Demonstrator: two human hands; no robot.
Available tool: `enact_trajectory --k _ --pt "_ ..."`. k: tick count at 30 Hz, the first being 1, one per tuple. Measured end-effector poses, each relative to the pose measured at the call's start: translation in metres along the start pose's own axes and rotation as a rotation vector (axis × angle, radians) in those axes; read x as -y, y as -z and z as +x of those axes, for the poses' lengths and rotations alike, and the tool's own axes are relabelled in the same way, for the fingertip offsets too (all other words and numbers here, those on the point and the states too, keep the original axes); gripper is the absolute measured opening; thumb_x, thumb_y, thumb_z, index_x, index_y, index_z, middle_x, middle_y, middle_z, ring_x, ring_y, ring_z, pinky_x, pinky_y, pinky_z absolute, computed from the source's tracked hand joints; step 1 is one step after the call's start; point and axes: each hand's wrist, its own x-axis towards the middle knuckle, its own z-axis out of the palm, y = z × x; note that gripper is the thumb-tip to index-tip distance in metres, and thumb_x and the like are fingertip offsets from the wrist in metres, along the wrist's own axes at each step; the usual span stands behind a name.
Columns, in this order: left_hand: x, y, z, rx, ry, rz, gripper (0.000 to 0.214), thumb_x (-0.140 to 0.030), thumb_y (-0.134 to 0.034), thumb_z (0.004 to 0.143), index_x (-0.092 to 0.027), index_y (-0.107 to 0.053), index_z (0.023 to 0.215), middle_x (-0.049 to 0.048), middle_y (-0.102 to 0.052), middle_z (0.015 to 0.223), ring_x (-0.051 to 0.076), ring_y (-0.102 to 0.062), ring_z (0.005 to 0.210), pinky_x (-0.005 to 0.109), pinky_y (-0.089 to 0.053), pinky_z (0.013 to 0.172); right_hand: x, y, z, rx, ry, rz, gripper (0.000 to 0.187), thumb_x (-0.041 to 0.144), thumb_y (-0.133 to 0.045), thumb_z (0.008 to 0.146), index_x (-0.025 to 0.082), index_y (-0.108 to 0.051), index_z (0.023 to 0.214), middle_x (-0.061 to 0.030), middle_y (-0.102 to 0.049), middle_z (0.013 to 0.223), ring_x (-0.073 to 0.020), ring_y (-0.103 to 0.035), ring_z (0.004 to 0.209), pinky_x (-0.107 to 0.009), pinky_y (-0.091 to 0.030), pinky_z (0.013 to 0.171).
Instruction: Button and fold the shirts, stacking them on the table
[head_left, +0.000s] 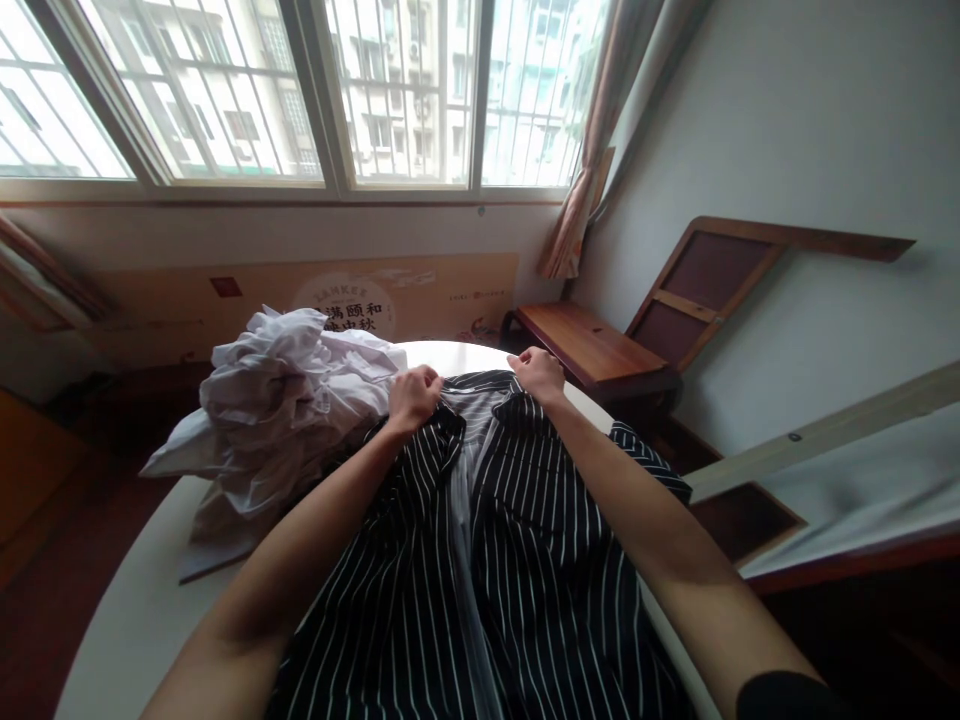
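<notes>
A black shirt with white stripes (540, 520) lies spread on a round white table (120, 610), its front parted down the middle and its collar end away from me. My left hand (415, 397) is closed on the left side of the collar. On the other side, my right hand (538, 375) pinches the collar's right part, fingers pressed together. Between the hands the paler striped inside of the neck shows. One sleeve hangs toward the table's right edge, beyond my right forearm.
A crumpled heap of white cloth (285, 390) sits on the table at left. Behind stand a wooden bench (592, 345) and a printed cardboard panel (450, 290) below the barred windows. A wooden frame (705, 280) leans on the right wall.
</notes>
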Motion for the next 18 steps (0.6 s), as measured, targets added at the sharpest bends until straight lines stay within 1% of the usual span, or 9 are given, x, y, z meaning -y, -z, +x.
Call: enact_trajectory --k 2,4,6,8,9,11,15,16,18 --pt "0.011 -0.003 0.027 -0.041 0.101 -0.044 0.044 -0.042 -0.055 0.083 -0.014 -0.06 0.118 0.0115 -0.067 0.108 0.021 -0.062 0.098 0.027 -0.044 0.084 0.001 -0.012 0.012 -0.007 -0.027 0.033 0.042 0.046 -0.056 0.08 0.016 -0.062 0.11 -0.0145 -0.062 0.113 -0.0237 -0.06 0.099 -0.031 -0.045 0.083" --pt "0.022 -0.012 0.046 0.021 0.164 -0.016 0.052 -0.041 -0.063 0.077 -0.012 -0.059 0.119 0.0139 -0.065 0.113 0.023 -0.061 0.103 0.026 -0.044 0.085 -0.001 -0.028 0.018 0.07 -0.055 0.015 0.048 0.042 -0.062 0.075 0.013 -0.06 0.114 -0.0173 -0.06 0.116 -0.0255 -0.06 0.101 -0.031 -0.046 0.082" --pt "0.03 -0.021 0.055 0.095 0.171 0.034 0.038 -0.036 -0.068 0.073 -0.015 -0.068 0.104 0.013 -0.068 0.107 0.025 -0.061 0.102 0.027 -0.044 0.084 -0.007 -0.039 0.021 0.158 -0.088 -0.012 0.042 0.036 -0.065 0.073 0.013 -0.064 0.109 -0.0173 -0.063 0.111 -0.027 -0.061 0.098 -0.032 -0.046 0.079" --pt "0.035 -0.025 0.057 0.096 0.158 0.053 0.019 -0.028 -0.063 0.076 -0.017 -0.071 0.089 0.0118 -0.07 0.099 0.025 -0.062 0.099 0.028 -0.044 0.084 -0.015 -0.042 0.022 0.195 -0.09 -0.01 0.029 0.031 -0.063 0.075 0.015 -0.069 0.098 -0.014 -0.067 0.103 -0.0256 -0.063 0.093 -0.03 -0.046 0.076" --pt "0.035 -0.025 0.057 0.07 0.157 0.051 0.017 -0.026 -0.058 0.08 -0.018 -0.071 0.087 0.0117 -0.07 0.098 0.025 -0.062 0.099 0.029 -0.044 0.085 -0.019 -0.041 0.023 0.19 -0.079 -0.003 0.024 0.03 -0.06 0.077 0.016 -0.07 0.093 -0.0121 -0.068 0.099 -0.0242 -0.064 0.091 -0.028 -0.045 0.075" --pt "0.034 -0.022 0.055 0.01 0.155 0.043 0.025 -0.024 -0.046 0.087 -0.018 -0.069 0.094 0.0115 -0.069 0.102 0.024 -0.061 0.1 0.029 -0.043 0.086 -0.027 -0.033 0.026 0.168 -0.046 0.013 0.023 0.03 -0.053 0.083 0.017 -0.071 0.088 -0.0092 -0.07 0.093 -0.0216 -0.064 0.089 -0.025 -0.044 0.074" --pt "0.027 -0.013 0.052 -0.178 0.086 0.003 0.032 -0.026 -0.031 0.095 -0.016 -0.058 0.108 0.0116 -0.067 0.098 0.021 -0.062 0.092 0.029 -0.043 0.081 -0.037 -0.014 0.032 0.1 0.038 0.001 0.029 0.032 -0.045 0.089 0.019 -0.07 0.094 -0.0094 -0.07 0.098 -0.0213 -0.062 0.095 -0.025 -0.043 0.077" --pt "0.027 -0.011 0.052 -0.191 0.04 0.009 0.031 -0.026 -0.03 0.095 -0.017 -0.057 0.108 0.0114 -0.067 0.095 0.022 -0.062 0.09 0.03 -0.043 0.079 -0.038 -0.01 0.034 0.093 0.082 -0.019 0.028 0.033 -0.047 0.088 0.02 -0.07 0.094 -0.0096 -0.07 0.099 -0.0217 -0.062 0.096 -0.026 -0.042 0.079" --pt "0.028 -0.007 0.053 -0.14 -0.076 0.038 0.027 -0.027 -0.034 0.094 -0.018 -0.057 0.105 0.0105 -0.066 0.092 0.022 -0.062 0.089 0.03 -0.043 0.08 -0.041 -0.002 0.037 0.101 0.167 -0.056 0.025 0.036 -0.053 0.085 0.02 -0.071 0.089 -0.0096 -0.07 0.096 -0.0217 -0.062 0.095 -0.026 -0.042 0.08"
